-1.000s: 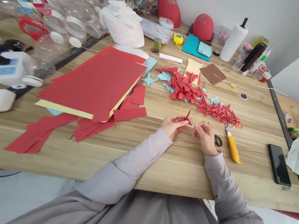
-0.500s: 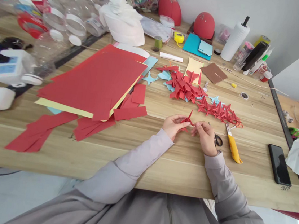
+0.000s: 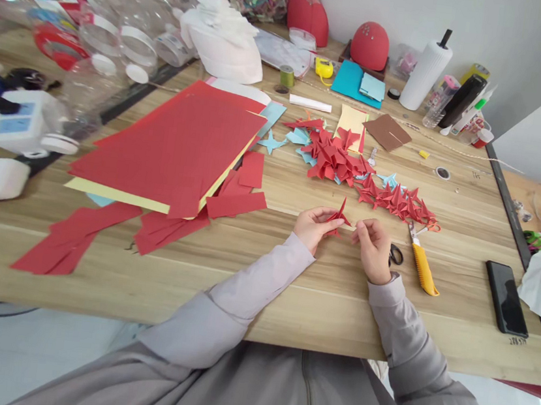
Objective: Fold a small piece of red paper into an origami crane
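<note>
My left hand [image 3: 314, 226] pinches a red folded paper star [image 3: 342, 215], with one point standing up and others spreading past the fingertips. Just right of the star, my right hand [image 3: 372, 246] has its thumb and fingers curled together, a small gap from the nearest point. I see nothing between those fingers. Black-handled scissors [image 3: 395, 255] lie partly hidden beside the right hand. A yellow-handled cutting tool [image 3: 423, 267] rests farther right. Beyond both hands, red folded paper stars [image 3: 394, 200] form a row, and a heap of red folded pieces [image 3: 335, 154] lies behind with light-blue ones.
Left of my hands are large red paper sheets [image 3: 174, 144] and loose red strips [image 3: 73, 237]. A phone [image 3: 506, 298] lies at the right. Plastic bottles [image 3: 136, 48] crowd the back left. A yellow tape measure [image 3: 323, 68] and a white cylinder [image 3: 425, 75] stand at the back.
My right hand has drawn slightly right, away from the star's point it was at. The left hand still holds the star, now turned a little.
</note>
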`<state>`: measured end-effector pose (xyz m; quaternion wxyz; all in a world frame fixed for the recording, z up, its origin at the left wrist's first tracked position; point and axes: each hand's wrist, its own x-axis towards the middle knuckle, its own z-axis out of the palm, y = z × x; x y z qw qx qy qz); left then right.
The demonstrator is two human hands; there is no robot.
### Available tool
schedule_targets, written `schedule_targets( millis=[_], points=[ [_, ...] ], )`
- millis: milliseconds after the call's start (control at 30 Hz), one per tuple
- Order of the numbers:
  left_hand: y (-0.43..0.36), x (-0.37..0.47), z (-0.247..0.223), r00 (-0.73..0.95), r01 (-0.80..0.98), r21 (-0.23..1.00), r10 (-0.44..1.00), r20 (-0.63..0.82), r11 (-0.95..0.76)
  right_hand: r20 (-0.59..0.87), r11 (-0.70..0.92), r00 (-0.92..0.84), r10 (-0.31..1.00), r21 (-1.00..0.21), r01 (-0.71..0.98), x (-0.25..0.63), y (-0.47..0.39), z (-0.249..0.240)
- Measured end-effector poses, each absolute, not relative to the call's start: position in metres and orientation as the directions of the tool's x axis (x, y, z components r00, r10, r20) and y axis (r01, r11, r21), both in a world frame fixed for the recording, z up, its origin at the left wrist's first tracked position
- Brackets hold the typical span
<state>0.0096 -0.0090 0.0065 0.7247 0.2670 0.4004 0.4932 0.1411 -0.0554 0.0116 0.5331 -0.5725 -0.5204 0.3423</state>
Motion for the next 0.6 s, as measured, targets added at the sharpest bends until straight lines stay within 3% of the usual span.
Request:
schedule_targets(
  millis=[100,267,433,600],
  points=[
    [-0.010,0.010,0.006,0.195,-0.500,0.782,0.928,-0.317,0.372,0.296,0.201,0.131,0.946,-0.854,0.480,0.138,-0.061,0.009],
    [-0.010,0.012,0.000,0.159,-0.481,0.816,0.947,-0.279,0.321,0.326,0.227,-0.006,0.945,-0.643,0.731,0.133,-0.063,0.001],
    [-0.011,0.014,-0.005,0.154,-0.423,0.862,0.960,-0.234,0.278,0.353,0.204,0.009,0.936,-0.562,0.802,0.133,-0.062,0.000],
    [-0.014,0.016,-0.005,0.169,-0.435,0.861,0.963,-0.210,0.264,0.385,0.179,0.064,0.921,-0.562,0.808,0.134,-0.061,0.000]
  ],
)
